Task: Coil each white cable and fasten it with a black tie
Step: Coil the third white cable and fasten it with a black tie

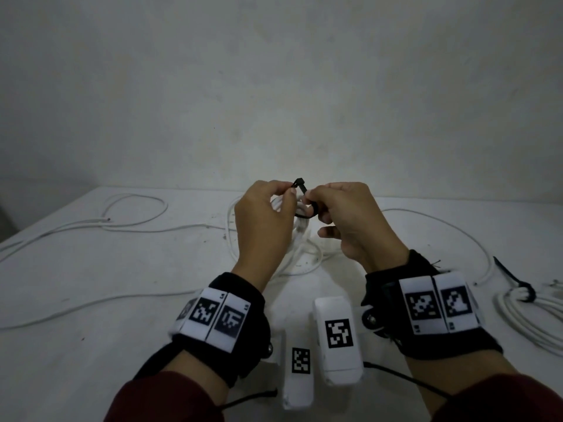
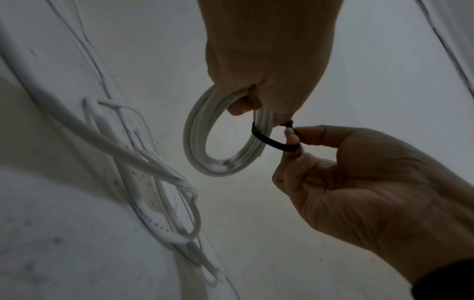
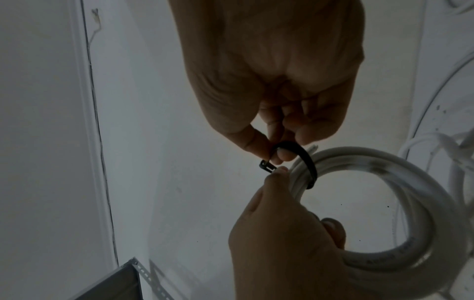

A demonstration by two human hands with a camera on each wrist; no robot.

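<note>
Wristbands with coded squares, left hand grips coil, right hand pinches tie, tied coil at 3 o'clock, cable print unreadable.

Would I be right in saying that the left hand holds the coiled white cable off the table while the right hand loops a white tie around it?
Not quite: the tie is black, not white, as the left wrist view shows. The rest holds: the left hand holds the coiled white cable off the table while the right hand loops the tie around it.
</note>
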